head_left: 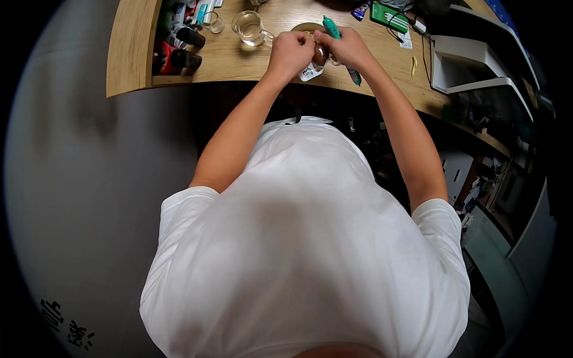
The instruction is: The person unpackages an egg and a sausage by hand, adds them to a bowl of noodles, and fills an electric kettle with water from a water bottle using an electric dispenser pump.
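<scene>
The left hand (292,52) and right hand (346,46) grips pinch a brown rounded object (321,55) over the bench's (239,64) near side; a green tube (330,27) passes under the right.

Saw a wooden desk (227,62) across the top, a softly shadowed grey surface (77,191), wall or floor unclear, down the left, black lettering (77,334) lower left, dim cluttered shelves (496,224) at right.
</scene>
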Tool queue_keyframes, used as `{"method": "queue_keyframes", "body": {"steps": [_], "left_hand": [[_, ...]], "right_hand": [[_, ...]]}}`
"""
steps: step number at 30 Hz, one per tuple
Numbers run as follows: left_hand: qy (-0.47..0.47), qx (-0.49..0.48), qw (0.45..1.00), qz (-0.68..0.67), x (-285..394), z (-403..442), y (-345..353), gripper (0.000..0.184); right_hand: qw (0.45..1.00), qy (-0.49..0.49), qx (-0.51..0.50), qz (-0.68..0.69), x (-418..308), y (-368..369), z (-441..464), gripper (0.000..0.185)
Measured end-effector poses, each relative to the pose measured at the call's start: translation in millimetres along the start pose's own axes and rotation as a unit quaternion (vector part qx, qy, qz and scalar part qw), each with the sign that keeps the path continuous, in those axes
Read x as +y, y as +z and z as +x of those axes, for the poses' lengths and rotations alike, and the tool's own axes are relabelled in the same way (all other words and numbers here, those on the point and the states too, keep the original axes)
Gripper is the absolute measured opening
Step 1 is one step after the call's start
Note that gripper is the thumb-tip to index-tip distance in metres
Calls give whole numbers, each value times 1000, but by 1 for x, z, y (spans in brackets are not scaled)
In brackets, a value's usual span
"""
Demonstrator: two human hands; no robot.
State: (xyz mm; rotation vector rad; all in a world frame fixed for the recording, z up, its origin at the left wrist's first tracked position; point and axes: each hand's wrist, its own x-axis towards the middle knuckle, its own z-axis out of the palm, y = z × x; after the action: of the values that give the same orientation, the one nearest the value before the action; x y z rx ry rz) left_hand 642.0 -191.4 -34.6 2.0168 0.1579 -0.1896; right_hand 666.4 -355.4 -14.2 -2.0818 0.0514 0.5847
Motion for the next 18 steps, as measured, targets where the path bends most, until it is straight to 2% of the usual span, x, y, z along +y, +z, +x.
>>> {"method": "queue_keyframes", "body": {"steps": [2, 6, 8, 9, 11, 15, 17, 18], "left_hand": [[-4, -18, 1000, -9, 2, 1, -2, 27], [-13, -74, 995, -62, -7, 7, -5, 25], [-79, -143, 964, -211, -9, 9, -7, 18], [-78, -143, 964, -212, -8, 8, -8, 18], [-107, -126, 945, -282, -5, 6, -5, 16], [-122, -78, 945, -293, -10, 2, 11, 17], [-133, 40, 983, -123, -13, -1, 20, 20], [-141, 59, 982, -113, -9, -5, 20, 25]], "right_hand": [[1000, -4, 6, -18, -10, -2, -8, 36], [998, -47, 29, 6, -6, 2, -9, 31], [997, -57, 36, -25, -9, 2, -11, 28], [997, -58, 36, -26, -8, 3, -9, 28], [997, -47, 49, -22, -2, 6, -2, 28], [995, -14, 81, -56, -4, 14, 7, 30], [994, 19, 94, -60, -5, 19, 10, 37], [994, 19, 93, -61, -7, 20, 10, 37]]}}
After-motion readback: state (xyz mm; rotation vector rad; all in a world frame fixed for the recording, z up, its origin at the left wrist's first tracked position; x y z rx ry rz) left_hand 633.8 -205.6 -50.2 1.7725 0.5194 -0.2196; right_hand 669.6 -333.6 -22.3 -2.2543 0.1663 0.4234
